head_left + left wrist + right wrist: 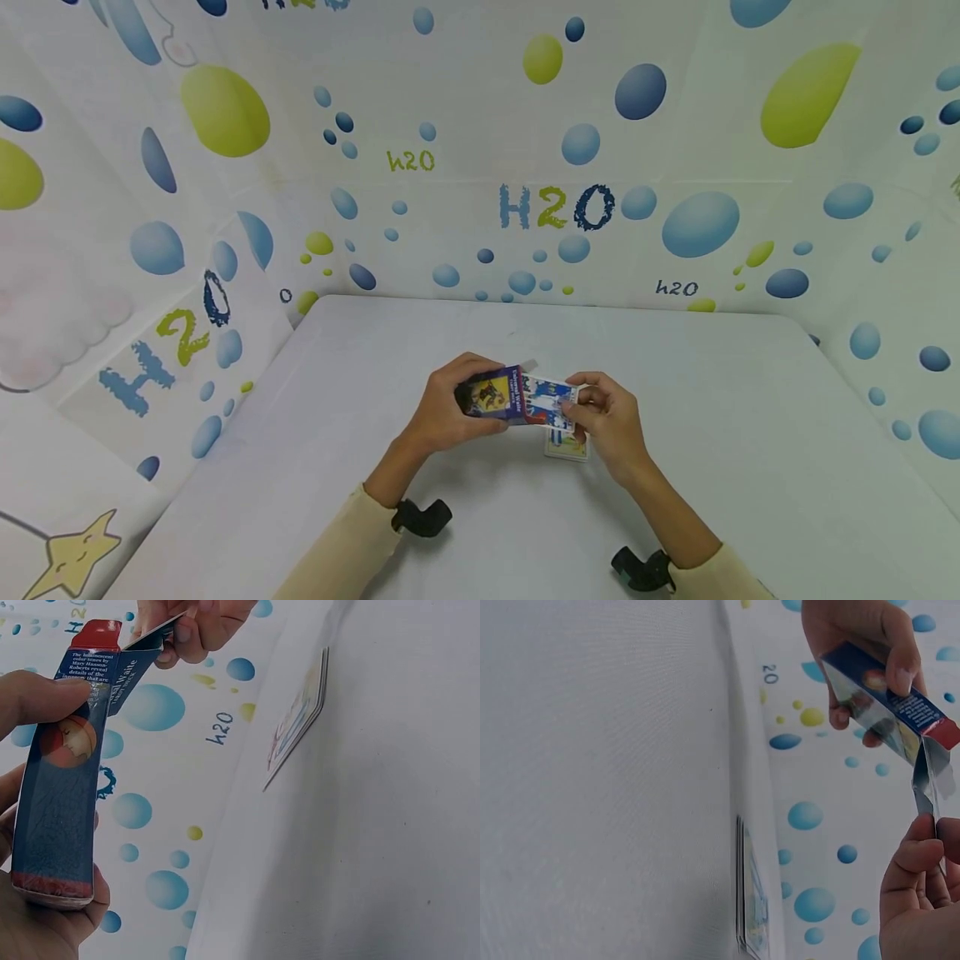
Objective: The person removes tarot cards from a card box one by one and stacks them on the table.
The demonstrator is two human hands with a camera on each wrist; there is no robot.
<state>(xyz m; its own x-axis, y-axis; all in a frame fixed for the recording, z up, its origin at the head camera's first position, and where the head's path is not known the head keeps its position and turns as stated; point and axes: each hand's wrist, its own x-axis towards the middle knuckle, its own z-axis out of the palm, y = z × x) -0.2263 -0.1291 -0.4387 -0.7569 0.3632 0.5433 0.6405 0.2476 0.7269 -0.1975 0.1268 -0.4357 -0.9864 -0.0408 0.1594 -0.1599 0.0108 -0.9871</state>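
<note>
My left hand (450,404) grips a dark blue tarot card box (489,395) by its sides, above the table. The box lies on its side, its end with the red side flap (96,636) towards the right hand. There my right hand (611,421) pinches the edge of the thin, opened lid flap (546,402), printed blue, white and red in the head view. Its inner side looks grey in the right wrist view. Inside the box cannot be seen. A small stack of cards (567,447) lies on the table below the right hand, partly hidden by hand and flap.
The white table (337,367) spreads around both hands. Behind it and at its sides hangs a pale sheet (465,108) with blue and green bubbles. Black camera mounts (423,518) sit at the wrists.
</note>
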